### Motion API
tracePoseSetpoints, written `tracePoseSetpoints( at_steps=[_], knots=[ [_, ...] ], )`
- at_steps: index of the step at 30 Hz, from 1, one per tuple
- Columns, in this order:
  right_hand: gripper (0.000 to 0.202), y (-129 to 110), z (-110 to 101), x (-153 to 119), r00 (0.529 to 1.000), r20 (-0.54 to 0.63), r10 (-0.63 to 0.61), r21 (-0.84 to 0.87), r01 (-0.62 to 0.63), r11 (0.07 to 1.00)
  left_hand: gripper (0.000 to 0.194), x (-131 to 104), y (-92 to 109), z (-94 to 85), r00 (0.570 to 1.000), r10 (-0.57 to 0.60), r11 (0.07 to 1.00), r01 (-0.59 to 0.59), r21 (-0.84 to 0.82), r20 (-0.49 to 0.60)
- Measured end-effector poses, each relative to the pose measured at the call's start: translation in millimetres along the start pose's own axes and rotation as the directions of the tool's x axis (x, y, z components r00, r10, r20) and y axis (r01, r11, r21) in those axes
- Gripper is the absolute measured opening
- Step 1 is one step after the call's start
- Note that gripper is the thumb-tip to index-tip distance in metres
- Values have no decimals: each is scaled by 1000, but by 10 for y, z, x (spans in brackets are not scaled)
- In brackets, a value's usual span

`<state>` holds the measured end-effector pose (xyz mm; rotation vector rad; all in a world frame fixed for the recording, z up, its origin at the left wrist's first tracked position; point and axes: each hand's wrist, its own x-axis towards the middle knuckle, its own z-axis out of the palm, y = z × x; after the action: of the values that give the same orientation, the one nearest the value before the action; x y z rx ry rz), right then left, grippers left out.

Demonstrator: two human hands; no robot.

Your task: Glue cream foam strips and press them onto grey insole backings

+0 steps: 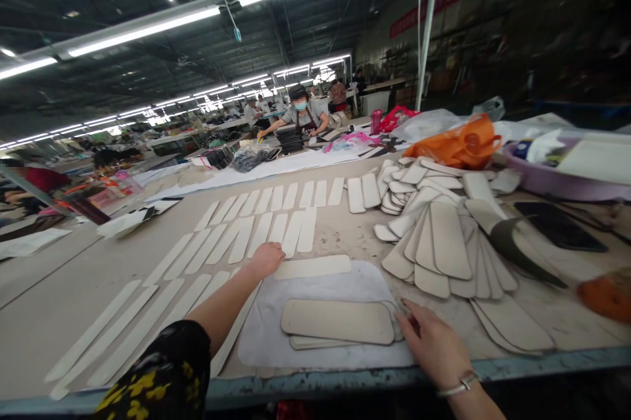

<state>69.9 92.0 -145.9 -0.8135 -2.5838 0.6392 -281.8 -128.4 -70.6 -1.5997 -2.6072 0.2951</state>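
Note:
My left hand (267, 259) is closed at the left end of a pale strip (315, 267), which lies across the top of a white sheet (362, 285). Its fingertips are partly hidden. Lower on that sheet rest a few rounded beige panels (338, 321), stacked slightly askew. At their right end is my right hand (436, 344), fingers apart and close to the panel edges; whether it touches them I cannot tell. Rows of pale strips (200, 249) cover the table to the left. A fanned heap of beige panels (446, 239) lies beyond my right hand.
An orange bag (461, 144) and a purple basin (566, 173) stand behind the heap. A dark phone (559, 226) lies at the right, near an orange object (608, 295). The blue table edge (345, 384) runs in front. Across the table a co-worker (300, 117) handles dark stacked pieces.

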Motion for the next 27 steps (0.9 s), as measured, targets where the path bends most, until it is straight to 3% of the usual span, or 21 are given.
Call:
tracePoseSetpoints(
  at_steps=[10,16,19,21,24,27],
  knots=[
    [38,-17,17,27,1000,2,-31,-7,31,999,20,152,-2,81,995,100,992,-100,77,9],
    [37,-18,-13,16,998,-53,-31,-6,31,1000,15,199,0,-6,995,39,998,-34,47,-93],
    [36,-20,-14,25,995,-91,-29,31,32,999,19,238,-50,-216,979,-71,997,74,9,-192],
    [36,-26,-24,39,992,-122,-23,89,34,995,21,258,-89,-449,957,-138,990,140,-12,-257],
    [34,-54,-64,59,983,-185,-8,222,50,974,19,220,-106,-919,906,-221,973,179,-147,-361],
    [34,-97,-114,66,975,-218,39,372,46,927,16,54,-35,-1407,874,-308,892,129,-433,-376]
  ],
)
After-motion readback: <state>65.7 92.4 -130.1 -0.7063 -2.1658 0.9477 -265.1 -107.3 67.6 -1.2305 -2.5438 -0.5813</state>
